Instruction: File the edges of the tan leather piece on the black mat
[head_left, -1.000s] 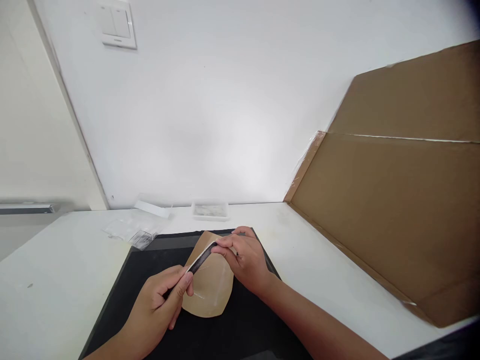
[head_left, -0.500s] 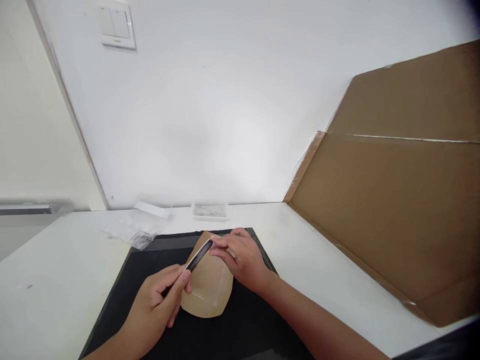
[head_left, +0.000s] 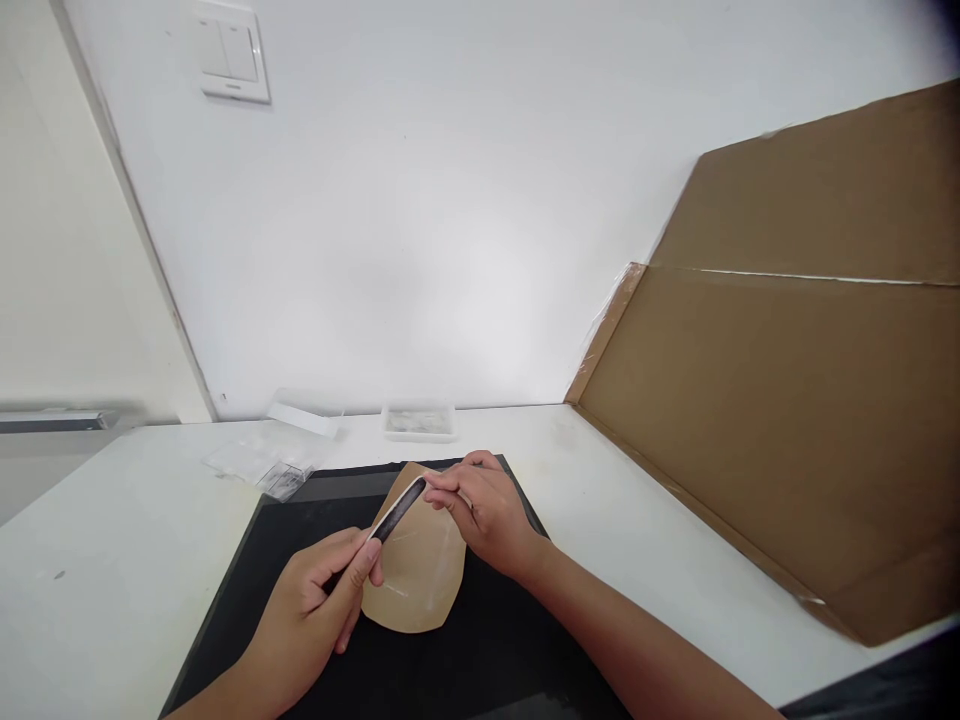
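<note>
My left hand (head_left: 315,610) is closed round the lower end of a slim nail file (head_left: 399,510), which has a dark, grainy face, a white edge and a rounded tip. The file slants up to the right. At its upper tip, my right hand (head_left: 487,510) has thumb and fingers pinched together, but whatever sits between them is too small to make out. Under both hands lies a tan, curved-edged sheet (head_left: 416,595) with shiny streaks, partly covered by the hands and file. It rests on a black mat (head_left: 480,660).
Behind the mat, a small clear plastic box (head_left: 420,422) with pale contents stands near the wall. Crumpled clear plastic bags (head_left: 259,455) lie at the mat's back left corner. A large cardboard panel (head_left: 772,400) leans along the right side of the white table (head_left: 97,560).
My right hand has shifted very slightly at the tip of the nail file. The left hand keeps the same grip, and the view has moved a little.
</note>
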